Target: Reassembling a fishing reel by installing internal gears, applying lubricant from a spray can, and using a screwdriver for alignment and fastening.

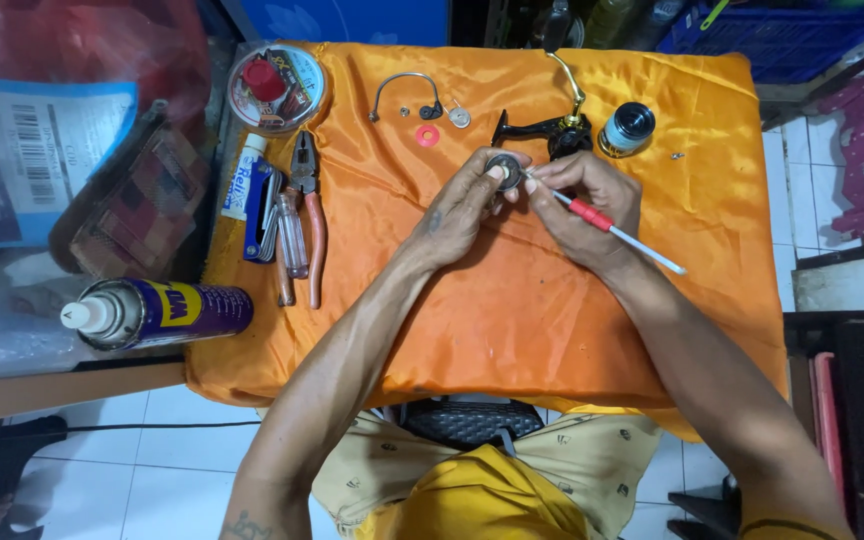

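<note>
Over an orange cloth [512, 310], my left hand [457, 210] pinches a small round dark metal part [504, 171] between thumb and fingertips. My right hand [592, 200] holds a thin tool with a red and white handle [607, 228], its tip resting against that round part. Just behind the hands lies a black fishing reel body with a gold handle arm [557, 125].
A blue-grey spool [627, 128], a wire bail arm [404, 92], a red washer [428, 134] and a small silver disc [460, 118] lie at the back. Pliers [307, 215], a blue tool set [262, 210], a tube [242, 180], a round tin [276, 86] and a spray can [157, 312] sit left.
</note>
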